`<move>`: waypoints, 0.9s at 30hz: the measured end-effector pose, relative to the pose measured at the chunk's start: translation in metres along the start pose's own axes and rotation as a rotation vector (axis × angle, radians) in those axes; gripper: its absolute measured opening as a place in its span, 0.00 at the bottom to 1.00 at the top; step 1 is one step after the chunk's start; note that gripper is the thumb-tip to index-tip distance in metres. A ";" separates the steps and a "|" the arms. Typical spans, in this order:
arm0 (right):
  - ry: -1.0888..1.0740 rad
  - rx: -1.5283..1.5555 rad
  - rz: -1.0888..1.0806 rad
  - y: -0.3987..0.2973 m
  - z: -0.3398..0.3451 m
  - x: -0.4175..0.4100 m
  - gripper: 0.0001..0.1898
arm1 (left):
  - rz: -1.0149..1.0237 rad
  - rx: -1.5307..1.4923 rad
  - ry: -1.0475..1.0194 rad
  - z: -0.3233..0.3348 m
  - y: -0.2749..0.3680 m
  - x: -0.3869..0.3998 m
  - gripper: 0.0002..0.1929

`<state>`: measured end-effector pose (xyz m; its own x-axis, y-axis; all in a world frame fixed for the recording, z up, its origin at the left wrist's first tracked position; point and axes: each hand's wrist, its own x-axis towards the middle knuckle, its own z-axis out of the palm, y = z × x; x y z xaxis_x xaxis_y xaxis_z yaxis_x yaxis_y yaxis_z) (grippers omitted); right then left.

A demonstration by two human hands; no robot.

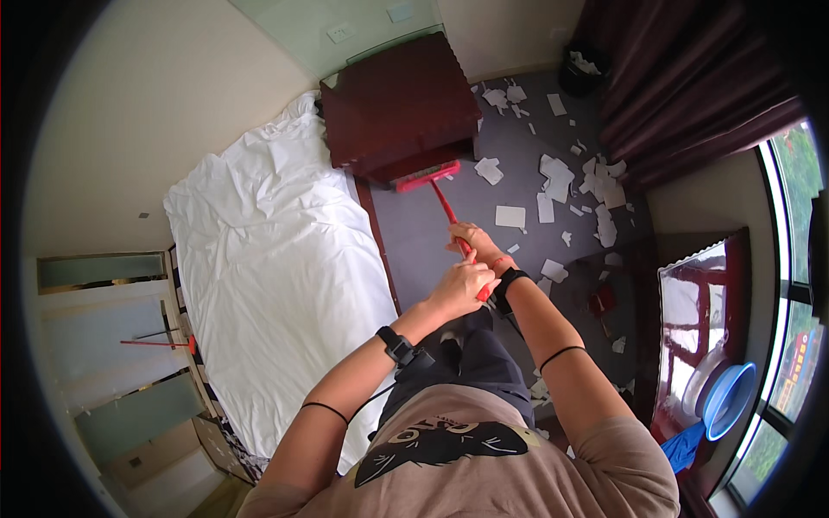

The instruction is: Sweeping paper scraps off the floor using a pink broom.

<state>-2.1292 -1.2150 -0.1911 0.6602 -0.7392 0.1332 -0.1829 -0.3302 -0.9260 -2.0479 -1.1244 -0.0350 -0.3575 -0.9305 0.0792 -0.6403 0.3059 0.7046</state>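
Both my hands grip the red handle of a broom [445, 201]. My left hand [463, 283] is closed round the handle near its end. Farther along it, my right hand [473, 238] wraps the handle. The broom's red head [427, 177] is at the front of a dark red wooden cabinet [401, 97], by its low opening. Whether the bristles touch the carpet [414, 239] I cannot tell. To the right of the broom lie torn pieces of white paper [489, 171] and a white sheet [510, 216].
A bed with white bedding [278, 272] stands on the left. More paper scraps [557, 178] litter the floor at right. A black bin [584, 68] holds paper by the dark curtain [699, 97]. On a glossy table [728, 311] at right sits a blue basin [728, 401].
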 end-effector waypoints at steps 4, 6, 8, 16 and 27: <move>0.007 -0.066 0.070 0.004 -0.007 -0.028 0.12 | 0.020 -0.131 0.065 -0.016 0.034 0.013 0.14; -0.033 -0.131 0.156 -0.039 -0.017 -0.049 0.13 | -0.007 -0.185 0.080 -0.025 0.057 -0.004 0.14; 0.000 -0.130 0.138 -0.051 -0.024 -0.071 0.13 | -0.002 -0.249 0.021 -0.038 0.074 -0.007 0.15; -0.040 0.058 -0.008 -0.094 -0.026 -0.017 0.13 | -0.049 -0.144 0.051 -0.094 0.098 0.000 0.14; -0.090 0.035 -0.036 -0.022 -0.006 0.072 0.12 | 0.078 -0.150 0.012 -0.111 -0.016 0.048 0.14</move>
<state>-2.0821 -1.2641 -0.1596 0.7291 -0.6707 0.1362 -0.1328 -0.3338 -0.9332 -1.9794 -1.1965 0.0354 -0.3936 -0.9076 0.1459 -0.5017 0.3450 0.7933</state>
